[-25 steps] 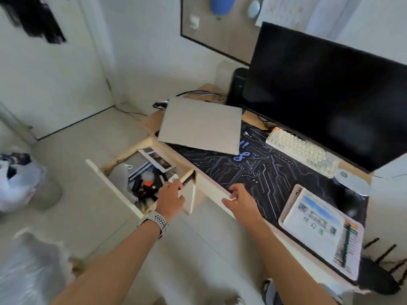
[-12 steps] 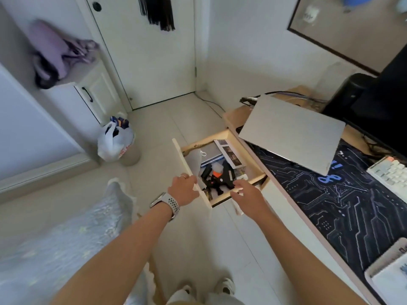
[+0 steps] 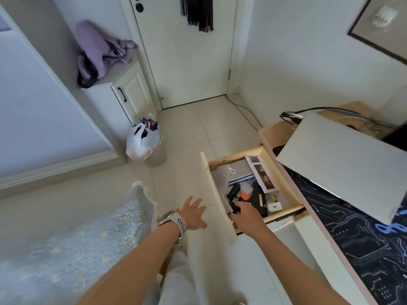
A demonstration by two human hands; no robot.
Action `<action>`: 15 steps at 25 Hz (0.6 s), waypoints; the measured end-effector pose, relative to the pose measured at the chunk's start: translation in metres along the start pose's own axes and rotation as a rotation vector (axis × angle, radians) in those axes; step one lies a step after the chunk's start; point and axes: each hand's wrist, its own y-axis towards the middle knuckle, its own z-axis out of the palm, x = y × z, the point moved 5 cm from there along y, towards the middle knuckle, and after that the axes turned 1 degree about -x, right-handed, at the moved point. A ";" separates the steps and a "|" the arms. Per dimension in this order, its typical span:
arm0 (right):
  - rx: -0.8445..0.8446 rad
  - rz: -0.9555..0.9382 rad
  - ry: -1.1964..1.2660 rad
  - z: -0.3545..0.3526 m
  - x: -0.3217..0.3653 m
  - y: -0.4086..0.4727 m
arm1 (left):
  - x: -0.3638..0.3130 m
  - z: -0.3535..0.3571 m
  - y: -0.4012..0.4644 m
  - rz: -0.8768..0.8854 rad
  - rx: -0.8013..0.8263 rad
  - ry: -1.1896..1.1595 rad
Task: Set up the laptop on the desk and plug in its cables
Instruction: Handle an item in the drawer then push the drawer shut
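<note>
The closed silver laptop (image 3: pixel 343 164) lies flat on the desk, partly over the black circuit-print mat (image 3: pixel 363 243). Loose cables (image 3: pixel 293 115) end at the desk's far corner behind it. The wooden drawer (image 3: pixel 217 194) under the desk stands pulled out, full of small items. My right hand (image 3: pixel 247 215) reaches into the drawer, fingertips on a black item (image 3: pixel 233 194); the grip itself is hidden. My left hand (image 3: pixel 191 213), wearing a watch, hovers with fingers spread just left of the drawer front, touching nothing.
In the drawer lie a white charger block (image 3: pixel 274 206), photo sheets (image 3: pixel 262 172), a grey notebook and an orange piece. A bin with a white bag (image 3: pixel 145 144) stands on the tiled floor by a white cabinet. A patterned bed cover (image 3: pixel 77 249) fills the lower left.
My view swung left, away from the monitor. My left hand let go of the drawer front and opened. My right hand moved from the desk edge into the drawer.
</note>
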 end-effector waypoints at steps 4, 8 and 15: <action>0.026 0.108 0.019 0.012 0.014 0.054 | 0.013 -0.048 0.044 0.076 -0.126 0.211; 0.010 0.293 0.091 0.027 0.017 0.091 | 0.021 -0.089 0.090 0.276 -0.118 0.485; -0.056 0.456 0.200 0.028 0.021 0.094 | 0.014 -0.120 0.131 0.479 -0.088 0.637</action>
